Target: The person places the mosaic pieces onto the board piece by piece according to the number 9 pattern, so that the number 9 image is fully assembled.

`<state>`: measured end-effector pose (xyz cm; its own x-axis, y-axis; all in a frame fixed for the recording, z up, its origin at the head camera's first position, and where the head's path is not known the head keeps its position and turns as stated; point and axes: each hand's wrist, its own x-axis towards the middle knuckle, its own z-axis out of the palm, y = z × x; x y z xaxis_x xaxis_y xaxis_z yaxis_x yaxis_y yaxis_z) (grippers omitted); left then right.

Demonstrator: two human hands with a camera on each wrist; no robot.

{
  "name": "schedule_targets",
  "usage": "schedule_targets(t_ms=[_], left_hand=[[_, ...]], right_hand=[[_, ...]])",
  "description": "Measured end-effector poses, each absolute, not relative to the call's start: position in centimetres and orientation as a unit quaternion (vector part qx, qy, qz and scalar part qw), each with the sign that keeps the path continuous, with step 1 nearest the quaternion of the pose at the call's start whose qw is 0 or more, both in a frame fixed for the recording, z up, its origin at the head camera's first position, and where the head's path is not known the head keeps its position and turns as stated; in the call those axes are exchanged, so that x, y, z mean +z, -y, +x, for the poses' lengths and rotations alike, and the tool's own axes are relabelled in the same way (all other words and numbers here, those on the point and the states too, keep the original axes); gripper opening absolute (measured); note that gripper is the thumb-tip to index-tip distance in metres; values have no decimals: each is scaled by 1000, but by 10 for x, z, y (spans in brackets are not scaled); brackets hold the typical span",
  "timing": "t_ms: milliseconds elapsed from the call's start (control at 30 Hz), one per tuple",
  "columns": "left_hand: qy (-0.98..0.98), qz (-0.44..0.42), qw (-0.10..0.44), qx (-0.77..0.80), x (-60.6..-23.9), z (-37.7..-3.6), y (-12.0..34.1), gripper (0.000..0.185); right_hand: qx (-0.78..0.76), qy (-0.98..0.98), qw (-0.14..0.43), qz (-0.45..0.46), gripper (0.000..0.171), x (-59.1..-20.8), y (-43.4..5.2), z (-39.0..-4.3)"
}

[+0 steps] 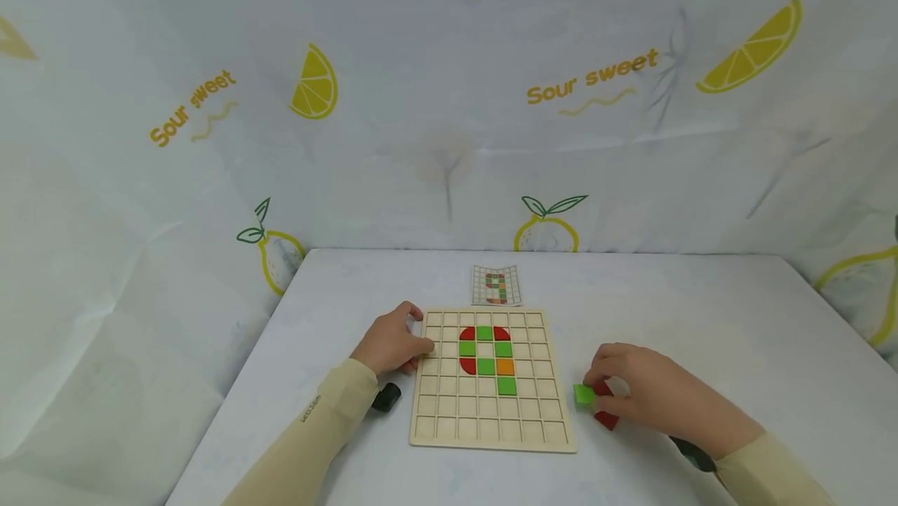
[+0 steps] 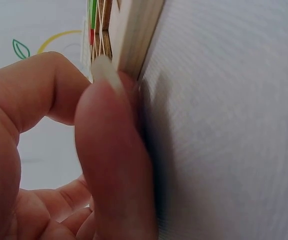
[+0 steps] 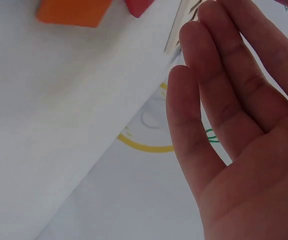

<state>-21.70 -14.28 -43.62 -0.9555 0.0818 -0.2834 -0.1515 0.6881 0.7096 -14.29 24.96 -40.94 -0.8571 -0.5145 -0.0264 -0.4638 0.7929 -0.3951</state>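
A pale wooden grid board (image 1: 491, 432) lies in front of me, with red, green and orange tiles set in its upper cells. My left hand (image 1: 394, 340) holds the board's left edge. In the left wrist view, its thumb (image 2: 114, 145) lies against the board's side (image 2: 139, 35), and the index fingertip is hidden. To the right of the board, my right hand (image 1: 641, 381) pinches a green square tile (image 1: 584, 397) between finger and thumb. Red pieces (image 1: 606, 419) lie under that hand, partly covered. The right wrist view shows the other fingers (image 3: 224, 85) loosely extended; the pinch is out of frame.
A small pattern card (image 1: 496, 286) with a coloured grid design lies behind the board. An orange piece (image 3: 74, 11) rests on the white table (image 1: 701, 311) near the right hand. A lemon-print cloth (image 1: 421, 100) hangs behind the table. A black cylinder (image 1: 387, 397) sits at the left wrist.
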Motion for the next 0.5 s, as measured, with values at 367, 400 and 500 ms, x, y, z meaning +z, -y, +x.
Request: schedule_targets(t_ms=[367,400,500], left_hand=[[-904,-15,145,402,-438,-217,147,54],[-904,-15,146,402,-439,-218,147,54],[-903,-14,146,403,-440,-220,146,54]], right_hand=[[-182,-940,68,-280,17,-402,-205,-161],[-181,-940,68,-282,17,-402,-201,-162],[-181,-937,71,-291,14,-402,-188,-165]])
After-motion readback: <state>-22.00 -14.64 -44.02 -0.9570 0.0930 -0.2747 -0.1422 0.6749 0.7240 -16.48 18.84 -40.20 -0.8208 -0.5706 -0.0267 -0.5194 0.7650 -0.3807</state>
